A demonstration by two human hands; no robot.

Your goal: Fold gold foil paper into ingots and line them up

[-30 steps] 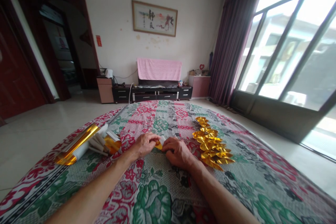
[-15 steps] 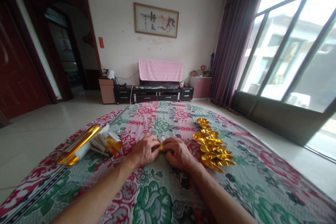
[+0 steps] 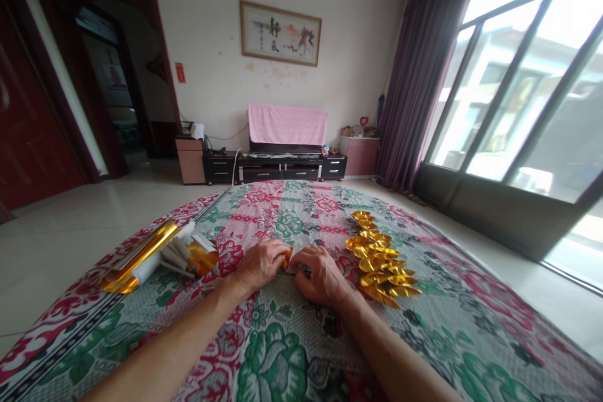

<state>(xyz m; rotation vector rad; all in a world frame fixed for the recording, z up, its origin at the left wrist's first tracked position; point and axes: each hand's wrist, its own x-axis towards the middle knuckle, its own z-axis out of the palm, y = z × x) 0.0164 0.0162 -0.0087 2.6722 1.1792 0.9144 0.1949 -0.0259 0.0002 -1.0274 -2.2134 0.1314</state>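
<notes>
Between my two hands is a small piece of gold foil paper (image 3: 287,259), mostly covered by fingers. My left hand (image 3: 264,264) pinches its left side. My right hand (image 3: 319,273) has its fingers closed on the paper's right side, where a pale part shows. To the right lies a row of folded gold foil pieces (image 3: 379,257), overlapping one another. On the left rest a gold foil roll (image 3: 146,257) and a bundle of white paper rolls (image 3: 178,254) with some gold foil.
A flowered cloth (image 3: 273,358) covers the round table. Beyond it stand a low black cabinet (image 3: 282,171) and a screen under a pink cloth (image 3: 287,124). Windows and a purple curtain (image 3: 409,75) are at the right.
The gold paper between my fingers has turned, showing more gold near my left fingertips and a pale side near my right ones. Both hands have shifted slightly.
</notes>
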